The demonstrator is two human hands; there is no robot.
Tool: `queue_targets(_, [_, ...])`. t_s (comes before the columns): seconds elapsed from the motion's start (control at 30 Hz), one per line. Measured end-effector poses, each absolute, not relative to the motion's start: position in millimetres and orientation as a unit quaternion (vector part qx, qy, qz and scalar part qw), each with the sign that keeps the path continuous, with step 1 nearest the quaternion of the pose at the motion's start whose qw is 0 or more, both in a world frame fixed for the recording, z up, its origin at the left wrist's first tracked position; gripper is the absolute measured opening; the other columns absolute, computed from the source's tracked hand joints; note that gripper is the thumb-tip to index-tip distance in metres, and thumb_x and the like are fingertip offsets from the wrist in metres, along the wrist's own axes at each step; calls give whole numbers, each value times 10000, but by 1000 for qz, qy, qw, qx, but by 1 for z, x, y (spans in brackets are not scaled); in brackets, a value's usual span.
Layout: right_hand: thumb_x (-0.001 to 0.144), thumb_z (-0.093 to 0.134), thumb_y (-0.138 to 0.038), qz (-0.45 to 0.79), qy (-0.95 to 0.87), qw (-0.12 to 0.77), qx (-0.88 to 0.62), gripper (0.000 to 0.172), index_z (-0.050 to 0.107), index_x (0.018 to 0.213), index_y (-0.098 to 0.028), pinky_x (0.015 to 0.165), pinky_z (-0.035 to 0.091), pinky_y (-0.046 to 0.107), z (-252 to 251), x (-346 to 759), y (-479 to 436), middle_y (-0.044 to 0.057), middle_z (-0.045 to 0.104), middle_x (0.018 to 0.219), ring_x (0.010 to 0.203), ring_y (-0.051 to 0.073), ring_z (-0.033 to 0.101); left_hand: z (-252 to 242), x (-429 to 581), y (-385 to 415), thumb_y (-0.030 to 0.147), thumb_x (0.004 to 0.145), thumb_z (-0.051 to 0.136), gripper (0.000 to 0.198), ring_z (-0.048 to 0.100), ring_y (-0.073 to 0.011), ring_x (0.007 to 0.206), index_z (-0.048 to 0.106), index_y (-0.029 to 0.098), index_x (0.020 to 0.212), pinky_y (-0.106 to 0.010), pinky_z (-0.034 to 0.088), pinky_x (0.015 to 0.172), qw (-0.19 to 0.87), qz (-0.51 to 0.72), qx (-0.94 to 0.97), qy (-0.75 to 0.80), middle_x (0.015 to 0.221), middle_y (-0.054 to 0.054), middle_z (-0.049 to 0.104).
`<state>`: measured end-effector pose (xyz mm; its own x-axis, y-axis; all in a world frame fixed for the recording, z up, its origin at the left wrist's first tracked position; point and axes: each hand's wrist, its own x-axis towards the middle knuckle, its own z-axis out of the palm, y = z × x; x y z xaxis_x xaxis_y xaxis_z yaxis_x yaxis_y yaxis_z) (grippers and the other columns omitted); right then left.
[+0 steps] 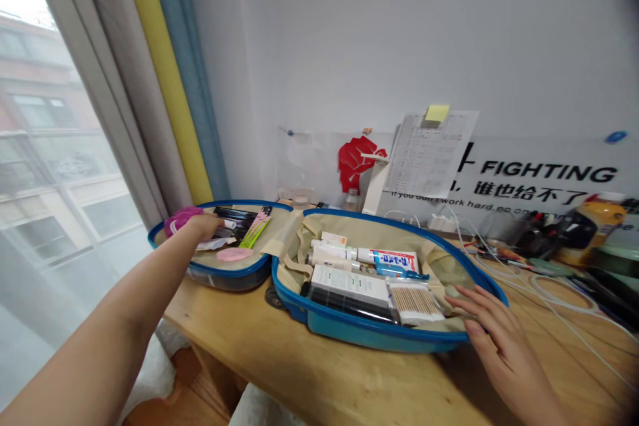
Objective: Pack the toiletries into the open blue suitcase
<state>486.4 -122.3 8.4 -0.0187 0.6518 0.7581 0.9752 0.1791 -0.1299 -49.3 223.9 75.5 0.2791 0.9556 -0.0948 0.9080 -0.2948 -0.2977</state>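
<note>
A blue-rimmed case [389,341] lies open in two halves on the wooden desk. My left hand [204,225] reaches into the left half with fingers bent together, beside a purple bath puff [182,218] and dark slim packs [239,219]. A small white item is at its fingertips; what it grips is hidden. Near it lie a pink and green package [255,227] and a pink round pad [234,254]. My right hand [494,329] is open, fingers spread over the right rim, near a pack of cotton swabs [415,301]. The right half also holds a toothpaste box [389,258] and a white box [349,284].
White cables [544,293] run over the desk [359,379] at the right. Behind them stand a bottle with an orange label [594,226] and pens. Papers [424,153] and a "FIGHTING" poster [549,173] are against the wall. Curtains [164,66] and a window are at the left.
</note>
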Motion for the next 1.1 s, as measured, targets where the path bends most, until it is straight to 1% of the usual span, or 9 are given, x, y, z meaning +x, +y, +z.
queue_targets(0.27, [905,346,-492,-195,-667,357,-624,423,667,1041,-252,958,458,492,7,487,-124,78,644,1167,1217,281,511,71,-39,228,246,681,670,396,587,-335,1059,675,209,1075,-395,475,833,136,153,-823,-530,1135,-165,632])
queue_targets(0.4, [918,352,-453,-219,-669,366,-608,382,654,1052,-260,926,473,486,7,485,-123,73,649,1151,1193,277,526,74,-37,223,224,665,680,367,589,-329,1063,672,200,1032,-388,476,831,133,149,-832,-517,1131,-164,636])
queue_targets(0.5, [922,369,-421,-233,-672,371,-597,347,645,1064,-266,906,479,474,6,484,-122,66,647,1152,1181,272,530,83,-41,217,231,681,665,365,630,-309,984,645,163,1039,-372,484,805,127,133,-828,-530,1047,-171,668])
queue_targets(0.6, [916,386,-428,-226,-672,374,-598,340,649,1061,-268,913,473,476,4,486,-121,61,645,1161,1188,275,522,99,-36,212,328,824,530,412,656,-281,919,546,124,1182,-355,487,782,129,91,-819,-551,1020,-171,676])
queue_targets(0.7, [912,365,-468,-209,-669,376,-607,386,661,1051,-263,932,463,491,3,488,-121,68,647,1156,1196,281,514,121,-3,203,429,929,328,484,617,-252,1041,427,138,1302,-328,465,851,135,-1,-828,-545,1204,-153,614])
queue_targets(0.8, [907,340,-501,-192,-660,379,-620,436,673,1037,-251,946,458,500,5,486,-122,79,645,1153,1204,286,509,136,61,186,463,921,351,485,600,-216,1051,438,176,1302,-288,444,888,68,-129,-875,-462,1279,-100,581])
queue_targets(0.87, [902,348,-508,-184,-658,378,-625,438,675,1033,-247,948,461,501,7,484,-122,83,642,1160,1206,287,509,137,111,173,468,910,389,466,595,-202,1041,472,197,1280,-271,434,897,-9,-110,-920,-375,1270,-72,593])
queue_targets(0.93, [899,351,-518,-178,-657,376,-628,442,676,1029,-248,951,462,505,9,483,-123,85,643,1159,1203,289,513,129,156,163,439,903,423,447,575,-195,1080,480,213,1284,-266,417,920,-65,-38,-947,-313,1282,-63,588])
queue_targets(1.1, [902,354,-516,-177,-656,383,-626,429,674,1023,-257,951,463,520,11,481,-124,74,649,1156,1199,291,522,95,220,164,374,838,534,393,601,-207,1040,585,199,1186,-274,446,879,-92,53,-944,-313,1194,-77,647])
